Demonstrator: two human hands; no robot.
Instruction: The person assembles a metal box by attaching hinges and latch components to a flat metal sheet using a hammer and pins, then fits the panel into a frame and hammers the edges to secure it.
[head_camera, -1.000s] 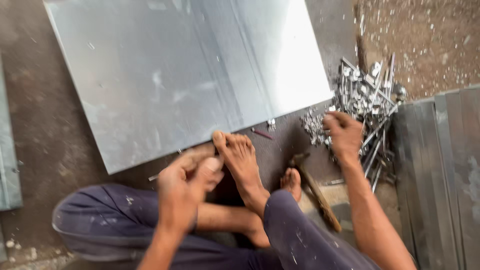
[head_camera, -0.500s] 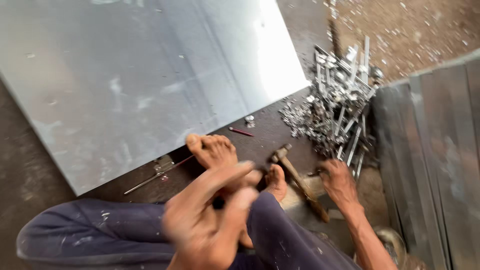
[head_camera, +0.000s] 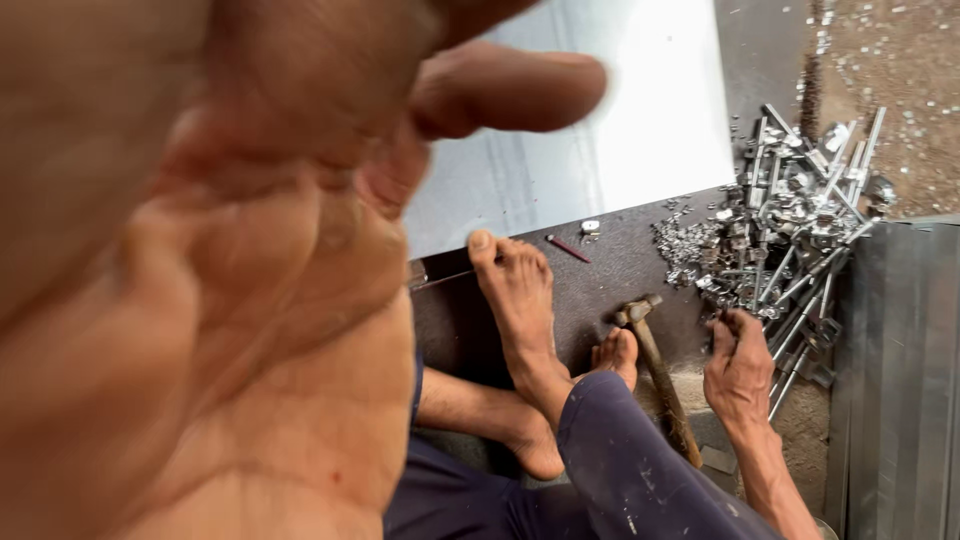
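Note:
My left hand (head_camera: 220, 280) is raised right up to the camera, blurred, and fills the left half of the view. Its palm faces me with the fingers spread, and nothing shows in it. My right hand (head_camera: 738, 368) is low on the dark floor at the near edge of a pile of silver bolts and nuts (head_camera: 790, 230). Its fingertips touch the bolts, and I cannot make out a grip. A wooden-handled hammer (head_camera: 655, 380) lies just left of that hand, beside my bare feet (head_camera: 515, 300).
A large shiny metal sheet (head_camera: 620, 130) lies flat on the floor beyond my feet. A small red stick (head_camera: 567, 248) and a nut (head_camera: 590, 227) rest at its near edge. Stacked grey metal panels (head_camera: 900, 380) border the right side. Gravel lies at the top right.
My left hand has risen from beside my feet up to the camera and now hides much of the sheet. My right hand has drawn back from the top of the bolt pile to its near edge.

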